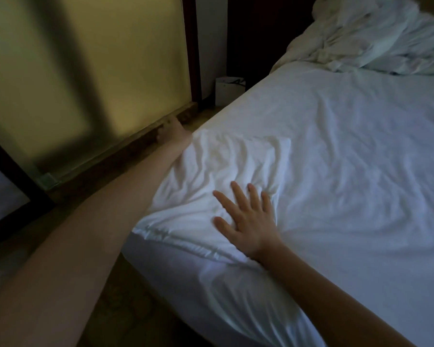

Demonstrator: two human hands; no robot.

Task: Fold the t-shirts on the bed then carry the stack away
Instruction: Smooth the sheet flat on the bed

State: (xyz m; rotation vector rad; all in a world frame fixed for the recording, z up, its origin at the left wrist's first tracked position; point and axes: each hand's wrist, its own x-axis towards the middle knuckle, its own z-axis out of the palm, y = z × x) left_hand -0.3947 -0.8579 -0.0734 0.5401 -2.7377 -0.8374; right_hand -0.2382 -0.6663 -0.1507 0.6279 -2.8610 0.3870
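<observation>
White t-shirt (223, 156): thin, soft cotton-like cloth, heavily creased, lying roughly flat in a rough rectangle at the corner of the bed (348, 171), with a stitched, slightly puckered hem running along its near edge. White on white, so the outline against the sheet is faint. Right grip (246, 221), a bare hand, lies palm-down on the near part of the shirt, fingers straight and spread apart, pressing the fabric; folds bunch up just ahead of its fingertips. Left grip (172, 132) is stretched far forward past the shirt's far left corner, off the bed edge; it is blurred and dim, and whether it pinches cloth or hangs loose cannot be told. Bed sheet under and to the right of the right grip is smooth white with shallow ripples, tucked over a rounded mattress corner. Well beyond the right grip, a rumpled, puffy white duvet (376, 33) is heaped. Left of the left grip, a frosted yellowish glass panel (110, 58) stands on a rough dark wooden sill (135, 144). Beyond the left grip, a small white boxy bag (229, 90) sits on the floor.
</observation>
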